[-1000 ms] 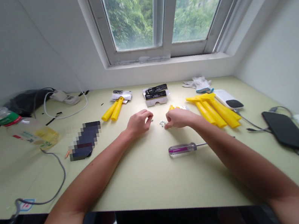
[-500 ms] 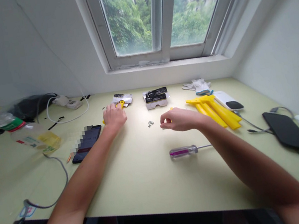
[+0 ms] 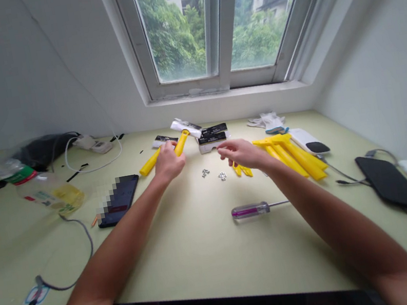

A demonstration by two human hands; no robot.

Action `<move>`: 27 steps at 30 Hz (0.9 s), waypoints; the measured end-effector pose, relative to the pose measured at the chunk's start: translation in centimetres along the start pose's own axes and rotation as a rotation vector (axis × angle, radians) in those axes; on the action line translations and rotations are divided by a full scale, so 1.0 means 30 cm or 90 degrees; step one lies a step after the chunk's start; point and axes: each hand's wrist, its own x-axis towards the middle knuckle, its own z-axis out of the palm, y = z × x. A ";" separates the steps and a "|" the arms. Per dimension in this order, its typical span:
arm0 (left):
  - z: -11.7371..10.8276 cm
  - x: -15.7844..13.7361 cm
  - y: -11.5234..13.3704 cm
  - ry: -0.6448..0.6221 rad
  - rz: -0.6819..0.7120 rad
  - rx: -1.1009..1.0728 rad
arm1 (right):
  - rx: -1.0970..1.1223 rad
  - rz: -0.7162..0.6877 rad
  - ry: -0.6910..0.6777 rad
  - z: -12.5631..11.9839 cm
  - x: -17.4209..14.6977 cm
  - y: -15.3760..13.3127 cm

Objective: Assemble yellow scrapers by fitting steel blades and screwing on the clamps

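My left hand (image 3: 169, 161) is closed around a long yellow handle (image 3: 149, 162) with a ring at its far end. That end overlaps a white and black packet (image 3: 186, 127), which is tilted up; whether they are joined I cannot tell. My right hand (image 3: 240, 153) hovers with loosely bent fingers, nothing visible in them. Below it lie small yellow pieces (image 3: 244, 170), partly hidden by the hand. Two small clusters of metal hardware, one on the left (image 3: 206, 173) and one on the right (image 3: 222, 176), lie between my hands. A screwdriver (image 3: 250, 211) with a clear purple handle lies nearer me.
Black and white boxes (image 3: 212, 140) stand towards the window. Several yellow handles (image 3: 297, 155) lie right, near a white glove (image 3: 268, 122). A phone (image 3: 118, 200) and a bottle (image 3: 46, 192) are left. A black power bank or phone (image 3: 394, 183) with cables lies far right.
My left hand has moved right and lifted the yellow handle; the white packet has shifted right with it. My right hand has moved up off the right metal cluster, its fingers loosened.
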 end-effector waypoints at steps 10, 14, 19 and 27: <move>0.110 -0.221 0.185 0.077 0.190 -0.403 | 0.325 0.019 0.183 -0.103 0.056 0.075; 0.131 -0.246 0.173 0.080 0.183 -0.448 | 0.371 -0.013 0.151 -0.096 0.047 0.055; 0.141 -0.264 0.171 0.079 0.179 -0.473 | 0.392 -0.035 0.116 -0.081 0.041 0.050; 0.074 -0.207 0.171 0.141 0.245 -0.465 | 0.337 -0.024 0.065 -0.039 0.005 -0.007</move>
